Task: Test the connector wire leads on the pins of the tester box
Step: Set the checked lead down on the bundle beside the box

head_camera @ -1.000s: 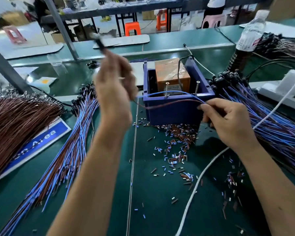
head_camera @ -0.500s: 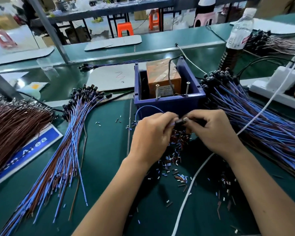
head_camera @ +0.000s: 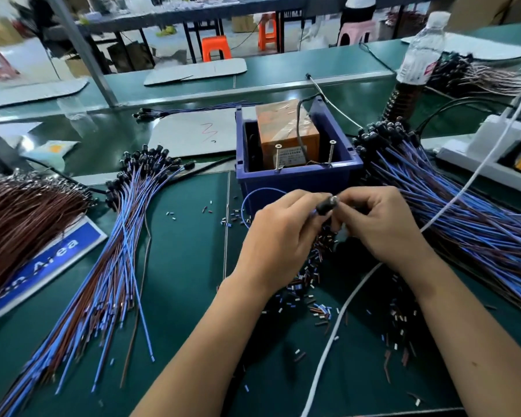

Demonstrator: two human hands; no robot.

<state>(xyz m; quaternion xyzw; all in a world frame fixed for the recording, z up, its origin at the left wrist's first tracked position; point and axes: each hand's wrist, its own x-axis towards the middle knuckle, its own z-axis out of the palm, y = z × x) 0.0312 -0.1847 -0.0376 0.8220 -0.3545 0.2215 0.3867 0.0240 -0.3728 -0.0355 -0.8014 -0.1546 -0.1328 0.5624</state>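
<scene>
L hand (head_camera: 278,236) & R hand (head_camera: 379,227) pinch black connector (head_camera: 325,206) just before tester box (head_camera: 298,176) front wall; wire bundles (head_camera: 103,266) flank both sides.

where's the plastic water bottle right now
In the head view the clear plastic water bottle stands upright at the far right of the green bench, behind the right-hand pile of blue and brown wires and right of the blue tester box.
</scene>
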